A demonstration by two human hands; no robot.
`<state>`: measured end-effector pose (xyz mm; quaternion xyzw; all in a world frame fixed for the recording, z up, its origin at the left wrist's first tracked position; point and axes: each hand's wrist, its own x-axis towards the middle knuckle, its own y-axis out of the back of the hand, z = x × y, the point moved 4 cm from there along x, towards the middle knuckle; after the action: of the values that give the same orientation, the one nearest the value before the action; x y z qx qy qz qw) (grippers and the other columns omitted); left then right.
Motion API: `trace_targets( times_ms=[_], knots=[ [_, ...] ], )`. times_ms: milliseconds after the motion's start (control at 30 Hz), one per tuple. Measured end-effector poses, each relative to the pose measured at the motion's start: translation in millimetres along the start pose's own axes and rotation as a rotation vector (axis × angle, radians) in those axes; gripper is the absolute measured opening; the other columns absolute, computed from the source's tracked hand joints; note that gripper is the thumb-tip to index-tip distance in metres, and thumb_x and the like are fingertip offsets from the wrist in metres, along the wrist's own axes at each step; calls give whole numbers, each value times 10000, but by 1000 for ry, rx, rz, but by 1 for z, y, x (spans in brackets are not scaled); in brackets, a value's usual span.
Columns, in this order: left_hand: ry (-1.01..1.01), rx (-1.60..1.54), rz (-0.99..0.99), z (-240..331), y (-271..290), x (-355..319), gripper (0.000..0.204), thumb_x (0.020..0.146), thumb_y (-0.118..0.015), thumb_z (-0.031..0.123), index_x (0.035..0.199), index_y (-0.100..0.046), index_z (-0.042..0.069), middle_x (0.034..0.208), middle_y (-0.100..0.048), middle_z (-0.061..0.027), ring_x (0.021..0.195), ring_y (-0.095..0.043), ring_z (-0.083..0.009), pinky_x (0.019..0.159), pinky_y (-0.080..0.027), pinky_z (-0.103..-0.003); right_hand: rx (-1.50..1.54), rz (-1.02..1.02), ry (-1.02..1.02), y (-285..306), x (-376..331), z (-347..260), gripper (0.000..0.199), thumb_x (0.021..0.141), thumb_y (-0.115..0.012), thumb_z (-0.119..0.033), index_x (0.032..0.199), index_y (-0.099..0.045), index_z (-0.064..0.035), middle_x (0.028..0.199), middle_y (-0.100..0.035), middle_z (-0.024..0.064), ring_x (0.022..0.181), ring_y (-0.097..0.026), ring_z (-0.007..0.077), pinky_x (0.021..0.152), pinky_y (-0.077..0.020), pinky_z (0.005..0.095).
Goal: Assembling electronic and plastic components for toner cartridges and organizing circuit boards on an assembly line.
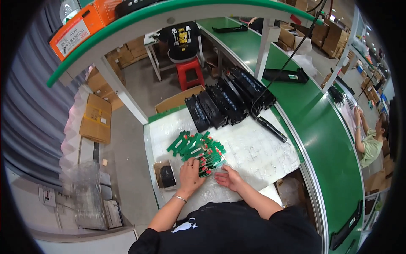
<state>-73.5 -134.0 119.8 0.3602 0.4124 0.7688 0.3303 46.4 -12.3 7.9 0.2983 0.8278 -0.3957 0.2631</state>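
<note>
Touching the near left side of the heaped green circuit boards (190, 146), the left hand (189, 174) has its fingers bent over their edge; one cannot tell whether they clamp a board. The right hand (229, 179) is just beside the boards' near right side, its thumb and fingers apart. The boards lie on the white-covered desk (262, 158), between those fingers and the black units (228, 99) beyond.

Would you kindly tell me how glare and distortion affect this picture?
Head view: pale glare streaks the long, glossy green conveyor surface; head view: the green-edged white shelf appears bowed near the rim, while the thin green circuit boards look reasonably clear.
</note>
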Motion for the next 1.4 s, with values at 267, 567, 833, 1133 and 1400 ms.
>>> trace_targets(
  times_ms=[267,567,833,1133,1400],
  knots=[
    [34,191,-76,-11,-42,-33,683,621,-707,307,1219,-442,109,1279,-360,-149,1104,-369,-336,877,-331,-429,126,-53,51,-12,23,9,337,852,-560,-284,1084,-452,-65,984,-558,98,951,-561,221,812,-471,338],
    [-47,69,-21,-7,-30,-28,903,456,-805,411,1228,-419,144,1283,-344,-122,1076,-401,-299,868,-337,-431,-150,152,206,5,14,21,440,814,-602,-144,1174,-361,-68,920,-577,66,831,-582,160,706,-490,291],
    [-119,143,-72,-9,-44,-28,782,588,-732,431,1256,-419,169,1214,-416,-101,1007,-434,-274,860,-322,-407,-289,44,14,14,-20,42,222,837,-568,-142,1027,-497,-52,870,-619,93,738,-625,166,643,-523,282],
    [37,-302,63,-12,-6,-74,635,653,-752,219,1186,-438,77,1139,-426,-127,862,-517,-257,732,-442,-340,-489,-267,-227,-25,-40,105,204,865,-523,-144,1022,-559,-20,880,-635,95,755,-616,128,708,-499,232],
    [549,-715,-29,-84,22,-199,254,713,-726,225,756,-567,31,652,-537,-57,552,-509,-128,527,-423,-265,-604,-469,-287,-108,-42,158,180,853,-544,-157,973,-573,-27,858,-636,64,731,-598,94,671,-493,204]
  ],
)
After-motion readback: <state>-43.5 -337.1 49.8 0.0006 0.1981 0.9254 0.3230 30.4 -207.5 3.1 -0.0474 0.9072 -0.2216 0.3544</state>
